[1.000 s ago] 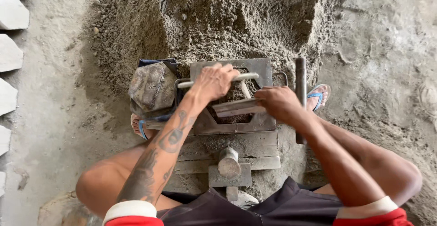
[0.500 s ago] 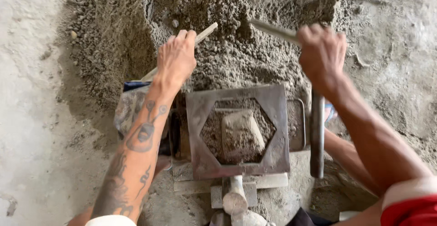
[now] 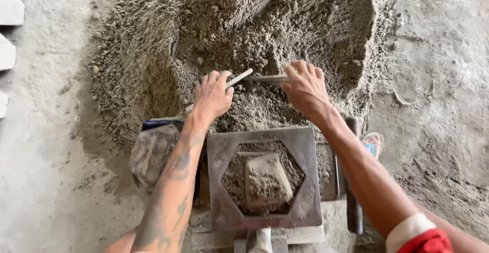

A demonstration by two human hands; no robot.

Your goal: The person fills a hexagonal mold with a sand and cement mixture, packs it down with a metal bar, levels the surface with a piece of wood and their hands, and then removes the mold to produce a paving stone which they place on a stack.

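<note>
My left hand [image 3: 211, 96] and my right hand [image 3: 304, 87] each grip one end of a flat metal scraper bar [image 3: 257, 77], held across the foot of a big pile of damp grey sand mix [image 3: 254, 23]. Just below the hands sits a square steel mould [image 3: 265, 179] with a hexagonal opening. Inside it lies a raised core block dusted with mix. The hands are above the mould's far rim, with loose mix between them and the rim.
A dusty lump wrapped in grey cloth [image 3: 153, 153] lies left of the mould. A dark metal lever handle [image 3: 353, 181] stands at the mould's right, with a sandal [image 3: 374, 143] beside it. Finished pale blocks [image 3: 10, 34] line the left edge. The ground is bare concrete.
The hands left the mould's lid, reached up into the pile, and have now drawn the bar down towards the mould. The mould stands uncovered, its hexagonal opening showing.
</note>
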